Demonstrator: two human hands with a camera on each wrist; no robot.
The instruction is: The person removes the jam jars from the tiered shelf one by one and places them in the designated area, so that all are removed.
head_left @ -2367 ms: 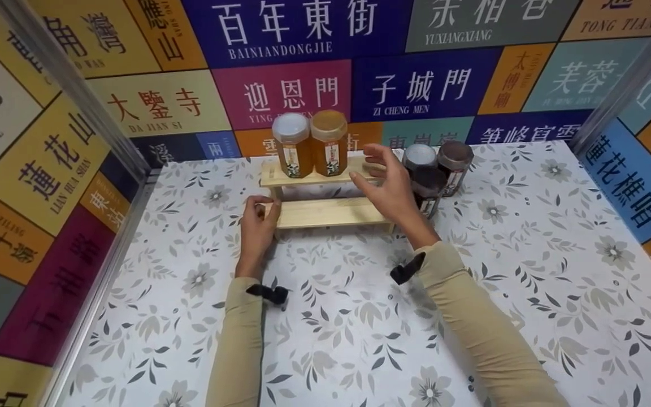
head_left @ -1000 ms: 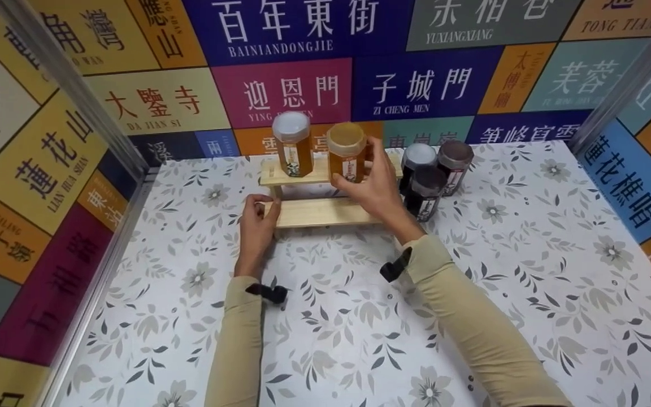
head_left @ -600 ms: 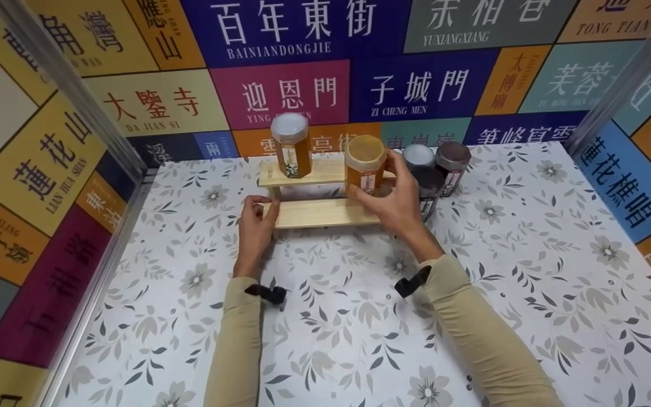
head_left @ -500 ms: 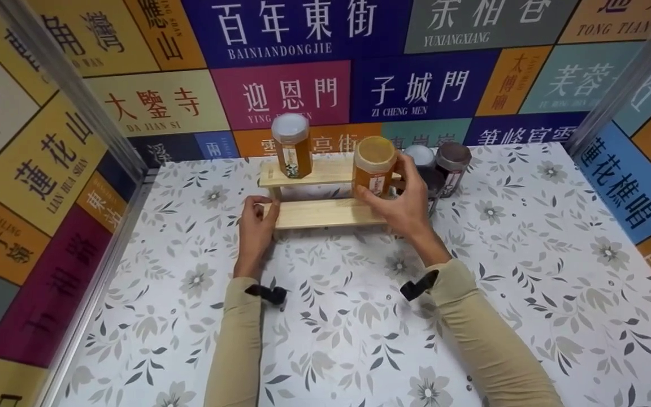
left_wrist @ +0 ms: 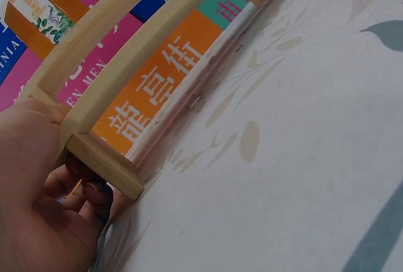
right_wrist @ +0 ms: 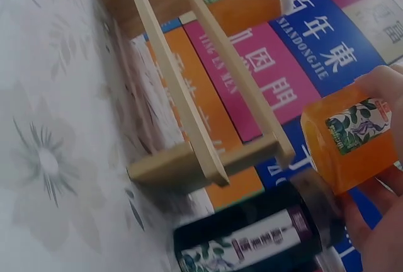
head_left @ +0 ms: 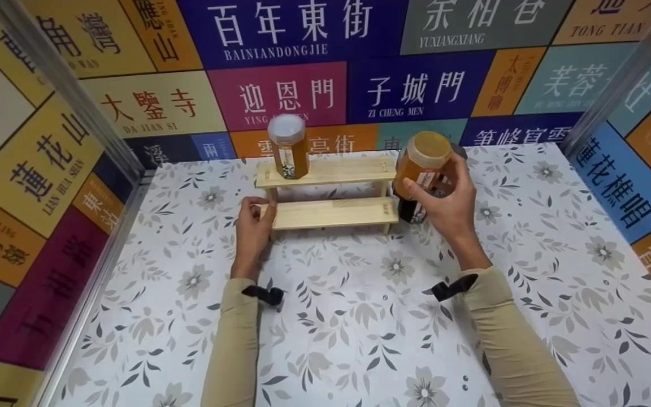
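Your left hand (head_left: 254, 229) grips the left end of the two-tier wooden rack (head_left: 331, 213); your right hand (head_left: 454, 206) holds a yellow-lidded amber jar (head_left: 420, 169) above the desk (head_left: 354, 339), beside the rack's right end, near a dark jar (right_wrist: 252, 237); a white-lidded amber jar (head_left: 293, 155) stands on the rack's upper tier.

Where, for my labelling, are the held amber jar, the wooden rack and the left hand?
Held amber jar (right_wrist: 357, 128), right wrist view: its side label.
Wooden rack (head_left: 334, 213), head view: its lower shelf.
Left hand (head_left: 252, 230), head view: between fingers and wrist.
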